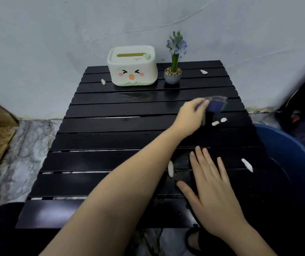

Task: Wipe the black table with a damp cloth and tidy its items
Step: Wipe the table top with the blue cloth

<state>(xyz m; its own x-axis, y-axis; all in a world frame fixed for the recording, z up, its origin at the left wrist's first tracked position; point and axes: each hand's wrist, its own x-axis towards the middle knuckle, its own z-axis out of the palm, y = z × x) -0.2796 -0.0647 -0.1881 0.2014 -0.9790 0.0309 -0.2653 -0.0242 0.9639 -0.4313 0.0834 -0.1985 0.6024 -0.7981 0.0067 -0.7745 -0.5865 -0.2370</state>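
At the near edge of the black table [111, 141], right hand [212, 191] lies flat, fingers straight, holding nothing. Farther on, left hand [190, 115] grips a blue cloth [215, 104], motion-blurred, shape unclear. Blue tub [295, 163] at right, half cut off, contents unseen. At back: tissue box [132, 66], potted flower [173, 71].

My left hand [191, 115] grips a blurred blue cloth [215, 105] over the black slatted table [111, 124]; my right hand [213, 193] lies flat, fingers spread, near white scraps [170, 169].
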